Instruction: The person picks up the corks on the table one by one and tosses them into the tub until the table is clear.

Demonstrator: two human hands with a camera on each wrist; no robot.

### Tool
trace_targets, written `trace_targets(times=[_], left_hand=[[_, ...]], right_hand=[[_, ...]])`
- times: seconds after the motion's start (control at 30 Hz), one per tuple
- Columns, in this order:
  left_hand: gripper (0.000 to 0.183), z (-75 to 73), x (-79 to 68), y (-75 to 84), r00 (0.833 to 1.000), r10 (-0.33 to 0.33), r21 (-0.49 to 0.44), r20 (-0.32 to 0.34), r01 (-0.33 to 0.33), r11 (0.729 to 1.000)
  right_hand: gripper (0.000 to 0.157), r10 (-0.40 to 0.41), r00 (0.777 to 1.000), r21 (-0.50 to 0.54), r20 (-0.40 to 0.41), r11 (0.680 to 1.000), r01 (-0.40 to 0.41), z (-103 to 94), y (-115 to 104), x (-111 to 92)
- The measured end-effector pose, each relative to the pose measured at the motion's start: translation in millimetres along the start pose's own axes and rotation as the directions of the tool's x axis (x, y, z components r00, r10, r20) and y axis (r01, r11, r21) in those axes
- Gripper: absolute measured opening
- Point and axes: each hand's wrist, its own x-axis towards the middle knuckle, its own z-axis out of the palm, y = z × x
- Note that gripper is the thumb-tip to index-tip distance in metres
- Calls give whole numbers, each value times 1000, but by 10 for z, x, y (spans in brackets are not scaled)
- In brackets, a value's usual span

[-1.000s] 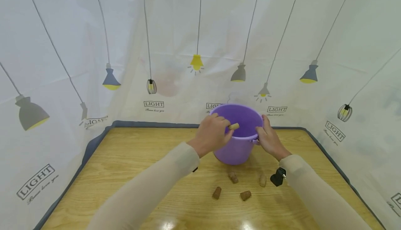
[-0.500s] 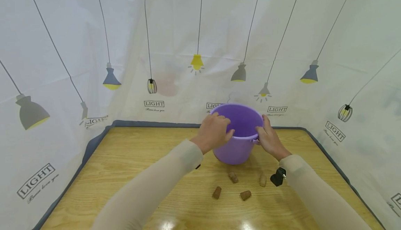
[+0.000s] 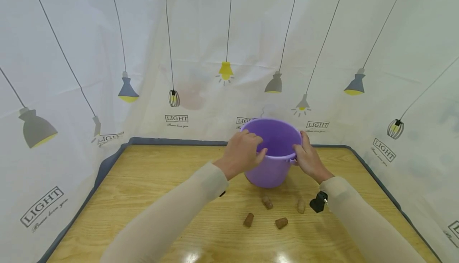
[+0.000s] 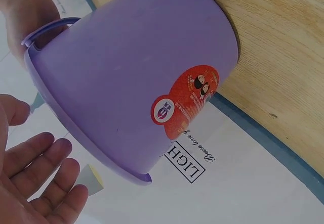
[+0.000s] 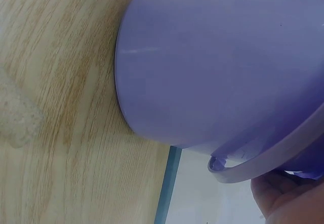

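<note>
A purple bucket (image 3: pixel 269 174) stands upright on the table, its mouth facing up. My left hand (image 3: pixel 239 151) hovers at its near-left rim, partly over the mouth. In the left wrist view the loosely bent fingers (image 4: pixel 68 176) lie beyond the rim, apart from each other, with nothing between them. My right hand (image 3: pixel 309 160) grips the bucket's right rim beside the handle (image 5: pixel 273 158), thumb on the rim. Several corks lie in front of the bucket: brown ones (image 3: pixel 248 220) and a paler one (image 3: pixel 301 205). The bottom inside the bucket is hidden.
The wooden table (image 3: pixel 161 183) has a dark blue border along its back edge. Just behind the bucket rises a white cloth (image 3: pixel 201 48) printed with hanging lamps, which also encloses both sides. A red sticker (image 4: pixel 190 102) marks the bucket's wall.
A pale cork pinched in my left hand one second ago is out of sight half a second ago and now; those fingers have let go. The right hand and bucket stay put.
</note>
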Motion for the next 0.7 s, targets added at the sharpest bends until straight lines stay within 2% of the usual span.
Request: trace_targets(times=[0.2,0.47,0.7], left_hand=[[23,-24,-46,-3,999,24,-13,-49,-25,1000],[23,-56,-104,-2,997,27,-32,-66,-29,999],[22,-76,-159,-14,995,38,-48,-88,-43,998]], right_hand=[[66,-8,1000,-7,0,1000,8,-3,5,-4],[67,6,1000,20,10,1000,-6,-1,-21,-24],[67,9,1000,3,3,1000,-9,-3,-40,-20]])
